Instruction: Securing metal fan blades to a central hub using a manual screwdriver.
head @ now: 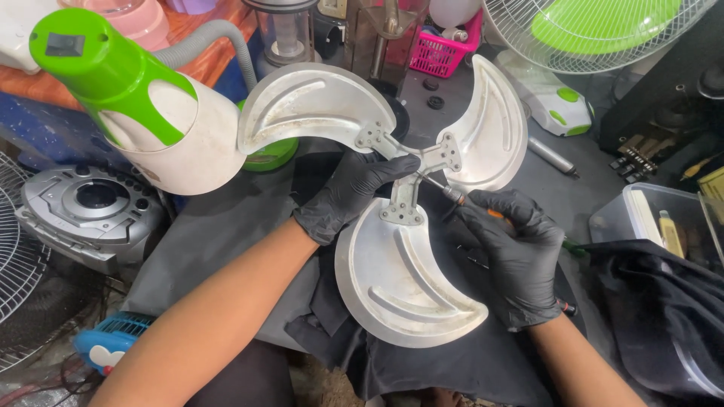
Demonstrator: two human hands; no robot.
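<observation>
A three-bladed metal fan blade [407, 279] lies in front of me over a dark cloth, its blades riveted to a central hub [413, 167]. My left hand [351, 192], in a black glove, grips the hub from the left side. My right hand [513, 252], also gloved in black, holds a screwdriver [452, 194] with an orange handle. Its metal tip points at the hub's middle.
A white and green fan body [143, 98] stands at the left, above a grey disc player [90, 207]. A wire fan guard [596, 30] sits top right, a pink basket [445, 49] behind. A clear plastic box [664, 218] is at the right.
</observation>
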